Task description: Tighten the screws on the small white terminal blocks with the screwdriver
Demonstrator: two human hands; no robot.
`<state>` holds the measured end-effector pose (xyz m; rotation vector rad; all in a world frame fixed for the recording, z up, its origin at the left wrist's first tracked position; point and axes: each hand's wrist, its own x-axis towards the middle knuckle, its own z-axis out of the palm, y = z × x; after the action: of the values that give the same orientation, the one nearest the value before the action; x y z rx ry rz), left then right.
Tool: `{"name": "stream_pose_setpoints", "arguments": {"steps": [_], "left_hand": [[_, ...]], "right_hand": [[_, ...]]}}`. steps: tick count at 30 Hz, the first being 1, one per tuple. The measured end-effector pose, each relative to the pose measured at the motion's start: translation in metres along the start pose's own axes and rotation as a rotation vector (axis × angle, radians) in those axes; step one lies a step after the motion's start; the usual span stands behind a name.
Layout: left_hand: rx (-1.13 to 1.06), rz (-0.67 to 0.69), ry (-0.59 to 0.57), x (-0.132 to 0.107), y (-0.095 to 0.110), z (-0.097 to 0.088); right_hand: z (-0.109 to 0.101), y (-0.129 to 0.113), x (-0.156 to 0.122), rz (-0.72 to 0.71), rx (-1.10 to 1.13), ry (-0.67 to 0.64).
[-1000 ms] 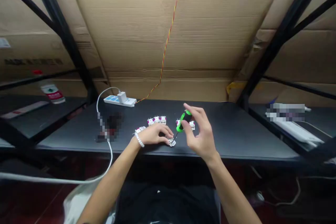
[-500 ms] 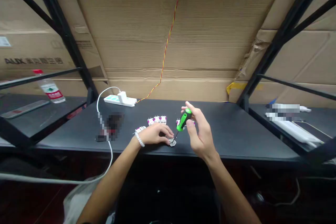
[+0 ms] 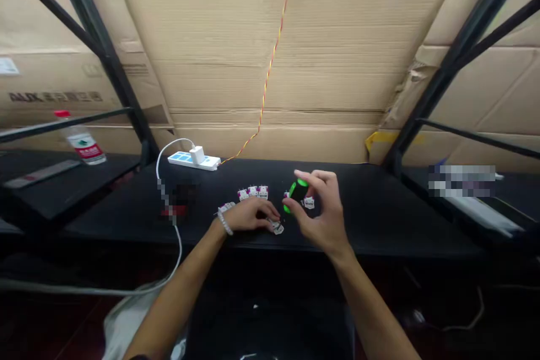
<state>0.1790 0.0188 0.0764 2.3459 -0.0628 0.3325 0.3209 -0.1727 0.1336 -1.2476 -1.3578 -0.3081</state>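
My right hand grips the green and black handle of a screwdriver between thumb and fingers. The screwdriver leans, its lower end toward a small white part on the black table. My left hand, with a white bead bracelet at the wrist, pinches that part at its left side. Behind my left hand, several small white and purple parts sit in a row. Another white part lies behind my right hand, partly hidden by the fingers.
A white power strip with a charger stands at the back left, its white cable running down past the table edge. Black metal frame posts flank both sides. A cardboard wall closes the back. A water bottle is at the left.
The fingers of my right hand have shifted from being more extended to curled around the screwdriver handle, which has turned. My left hand stays in place on the white part.
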Motion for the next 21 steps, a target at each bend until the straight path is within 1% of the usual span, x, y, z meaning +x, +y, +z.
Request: {"name": "stream_pose_setpoints", "arguments": {"steps": [1,5,6,8,11,12,15,17,18,21], "left_hand": [[-0.002,0.003,-0.003,0.0001,0.0001,-0.0001],[-0.009,0.008,-0.008,0.0002,-0.0003,-0.0004],[-0.010,0.012,-0.012,0.0001,-0.0005,-0.0003],[-0.011,0.019,-0.003,-0.0002,-0.0011,0.0001],[-0.010,0.014,0.009,-0.0005,-0.0013,0.0005],[-0.011,0.010,0.007,-0.0004,-0.0011,0.0004],[-0.008,0.010,-0.010,0.0003,-0.0002,-0.0002],[-0.008,0.013,-0.014,0.0006,-0.0001,-0.0003],[-0.009,0.011,-0.012,0.0006,-0.0003,-0.0002],[-0.017,0.002,0.003,0.0002,-0.0007,0.0002]], "right_hand": [[-0.0004,0.0002,0.0003,0.007,0.000,0.000],[-0.0019,0.0005,0.0002,0.051,0.094,-0.121],[-0.0019,0.0002,0.0002,0.048,0.096,-0.128],[-0.0013,-0.0006,0.0005,0.038,0.044,-0.085],[0.0000,0.0001,0.0006,0.039,-0.055,0.026],[0.0003,0.0009,0.0002,0.048,-0.044,0.024],[0.0001,0.0035,-0.0016,0.092,0.092,-0.073],[-0.0004,0.0035,-0.0021,0.098,0.125,-0.101],[-0.0006,0.0029,-0.0018,0.086,0.099,-0.084],[-0.0010,0.0008,0.0002,0.027,-0.030,0.028]]}}
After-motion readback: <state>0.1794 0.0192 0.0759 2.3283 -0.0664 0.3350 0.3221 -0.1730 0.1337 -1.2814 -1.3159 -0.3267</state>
